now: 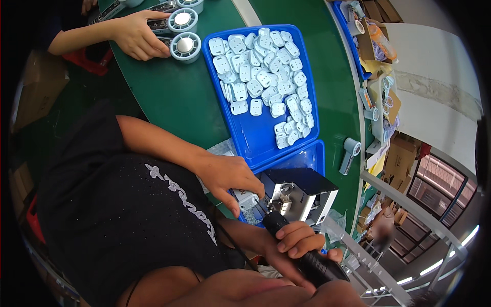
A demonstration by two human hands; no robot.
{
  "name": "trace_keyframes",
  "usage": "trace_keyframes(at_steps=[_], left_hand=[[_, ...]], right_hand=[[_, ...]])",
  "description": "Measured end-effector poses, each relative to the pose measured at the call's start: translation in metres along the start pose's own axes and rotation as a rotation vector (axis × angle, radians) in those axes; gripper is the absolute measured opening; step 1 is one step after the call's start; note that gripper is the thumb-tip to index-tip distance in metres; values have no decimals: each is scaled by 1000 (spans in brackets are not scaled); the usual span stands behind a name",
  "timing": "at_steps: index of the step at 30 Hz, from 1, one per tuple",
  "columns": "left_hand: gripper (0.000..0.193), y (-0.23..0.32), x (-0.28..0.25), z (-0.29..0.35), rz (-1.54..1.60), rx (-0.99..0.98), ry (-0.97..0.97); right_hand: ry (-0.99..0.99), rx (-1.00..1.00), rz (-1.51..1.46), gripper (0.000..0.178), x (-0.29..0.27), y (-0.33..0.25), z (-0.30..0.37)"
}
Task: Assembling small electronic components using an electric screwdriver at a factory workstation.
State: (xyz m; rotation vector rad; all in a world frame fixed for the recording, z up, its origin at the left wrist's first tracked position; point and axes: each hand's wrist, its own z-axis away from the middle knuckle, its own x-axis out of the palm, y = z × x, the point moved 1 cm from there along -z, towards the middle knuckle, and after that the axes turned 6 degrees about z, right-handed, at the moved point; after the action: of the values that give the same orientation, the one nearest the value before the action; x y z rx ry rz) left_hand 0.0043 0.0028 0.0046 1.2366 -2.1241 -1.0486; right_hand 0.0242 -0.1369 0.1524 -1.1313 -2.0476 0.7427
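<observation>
My left hand (231, 179) is closed around a small pale plastic housing (246, 201), its end turned toward the screwdriver. With fingers wrapped round its black body, my right hand (299, 243) grips an electric screwdriver (276, 221). The screwdriver's bit points at the end of the housing; whether they touch I cannot tell. Just beyond both hands stands a black and silver screw feeder (299, 194). A blue tray (250, 143) beyond my left hand holds many small pale-blue rounded plates (266, 66) with holes.
Another person's hand (140, 38) at the upper left holds a handheld fan (185, 47), with more fans beside it. A single fan (350, 153) lies on the green table (163, 97) to the right. Cartons and a crowded shelf (381, 97) line the right side.
</observation>
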Motion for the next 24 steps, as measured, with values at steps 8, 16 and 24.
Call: trace_keyframes(at_steps=[8,16,24], left_hand=[[65,0,5,1,-38,-73,-61],[53,14,-5,-3,-143,102,134],[29,85,-78,-26,-658,134,258]], right_hand=[[32,-60,29,74,2,-2,7],[58,-6,-157,81,-2,13,1],[284,-36,299,78,-19,4,0]])
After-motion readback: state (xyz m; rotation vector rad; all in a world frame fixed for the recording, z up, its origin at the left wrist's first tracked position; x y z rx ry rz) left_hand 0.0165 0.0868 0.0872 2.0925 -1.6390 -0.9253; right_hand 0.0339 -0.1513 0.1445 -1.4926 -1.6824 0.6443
